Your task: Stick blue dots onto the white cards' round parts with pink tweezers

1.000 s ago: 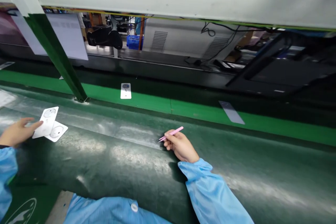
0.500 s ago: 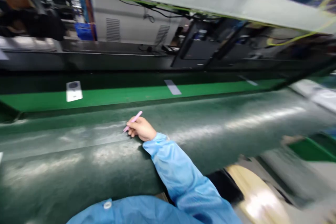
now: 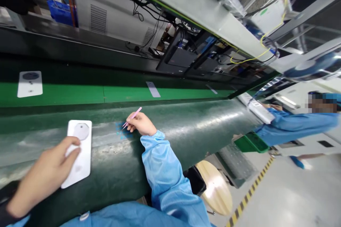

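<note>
My left hand (image 3: 50, 170) has its thumb and fingers closed on a white phone back cover (image 3: 83, 159) with a large round camera area near its top. The cover is over the green work surface (image 3: 112, 170) on the left; the fingers beneath it are hidden. In my right hand (image 3: 142, 123) a pair of pink tweezers (image 3: 136, 112) is pinched, tips pointing down and left. Small blue pieces (image 3: 122, 137) lie on a clear strip on the work surface, right by the tweezer tips. Whether the tips hold a piece is too small to tell.
Beyond the work surface runs a bright green belt (image 3: 80, 94) carrying similar covers (image 3: 30, 92), (image 3: 153, 89). At right, a co-worker in a blue sleeve (image 3: 293, 124) stands beside a green bin (image 3: 252, 143). A round wooden stool (image 3: 217, 188) is below my right arm.
My left hand has come into view from the left with the white phone back cover. The view has turned to the right; my right hand still holds the tweezers in about the same place.
</note>
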`<state>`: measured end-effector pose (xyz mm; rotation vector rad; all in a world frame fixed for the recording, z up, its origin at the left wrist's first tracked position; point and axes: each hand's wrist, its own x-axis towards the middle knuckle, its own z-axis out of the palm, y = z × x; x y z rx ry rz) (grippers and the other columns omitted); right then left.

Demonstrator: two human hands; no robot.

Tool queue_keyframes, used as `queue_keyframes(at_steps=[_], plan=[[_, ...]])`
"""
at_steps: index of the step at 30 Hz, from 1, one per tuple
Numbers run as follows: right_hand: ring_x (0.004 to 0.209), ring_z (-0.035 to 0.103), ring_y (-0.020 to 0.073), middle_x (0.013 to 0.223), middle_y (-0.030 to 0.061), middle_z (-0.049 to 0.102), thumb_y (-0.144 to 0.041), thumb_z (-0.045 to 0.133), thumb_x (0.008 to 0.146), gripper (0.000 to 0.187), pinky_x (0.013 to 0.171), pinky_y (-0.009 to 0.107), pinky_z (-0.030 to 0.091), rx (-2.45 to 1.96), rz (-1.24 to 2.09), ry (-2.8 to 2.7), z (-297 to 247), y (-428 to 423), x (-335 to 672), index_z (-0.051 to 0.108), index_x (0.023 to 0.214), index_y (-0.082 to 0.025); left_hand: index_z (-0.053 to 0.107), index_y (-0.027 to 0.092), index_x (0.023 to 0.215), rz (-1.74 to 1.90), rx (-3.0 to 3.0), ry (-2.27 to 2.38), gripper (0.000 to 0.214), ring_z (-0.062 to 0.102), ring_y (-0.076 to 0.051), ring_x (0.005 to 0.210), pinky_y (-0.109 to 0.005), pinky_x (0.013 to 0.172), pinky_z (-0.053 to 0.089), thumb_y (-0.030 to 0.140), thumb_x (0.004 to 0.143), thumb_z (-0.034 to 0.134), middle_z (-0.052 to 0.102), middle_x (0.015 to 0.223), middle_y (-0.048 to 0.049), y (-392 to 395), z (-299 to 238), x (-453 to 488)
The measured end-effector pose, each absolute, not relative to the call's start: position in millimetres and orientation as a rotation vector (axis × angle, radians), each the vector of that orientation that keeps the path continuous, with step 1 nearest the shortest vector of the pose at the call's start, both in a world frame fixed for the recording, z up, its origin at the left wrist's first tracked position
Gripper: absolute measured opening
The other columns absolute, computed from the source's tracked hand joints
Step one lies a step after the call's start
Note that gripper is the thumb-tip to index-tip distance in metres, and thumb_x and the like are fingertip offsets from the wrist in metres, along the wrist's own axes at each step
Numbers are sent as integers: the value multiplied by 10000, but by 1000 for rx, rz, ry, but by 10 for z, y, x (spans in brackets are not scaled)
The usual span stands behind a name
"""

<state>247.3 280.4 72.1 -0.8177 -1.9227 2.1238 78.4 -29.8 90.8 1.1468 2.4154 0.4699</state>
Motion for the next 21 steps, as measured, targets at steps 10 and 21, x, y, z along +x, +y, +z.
queue_keyframes(at_steps=[10,21], plan=[[511,639,115,628,19,714,-191,813,897,246,486,182,521,-942,2079,-2064,696,2668,2393,615,751,-182,679,288,1255,189,1229,2262,558,713,-361,585,-399,687,537,593,932,341,709,631,-52,7,921,1084],[514,645,108,639,27,721,-319,899,871,361,485,175,526,-967,2080,-2075,679,2691,2411,605,713,-182,731,253,1262,206,1445,2253,554,809,-426,1004,-507,872,630,598,946,434,838,1026,-154,-57,798,941]])
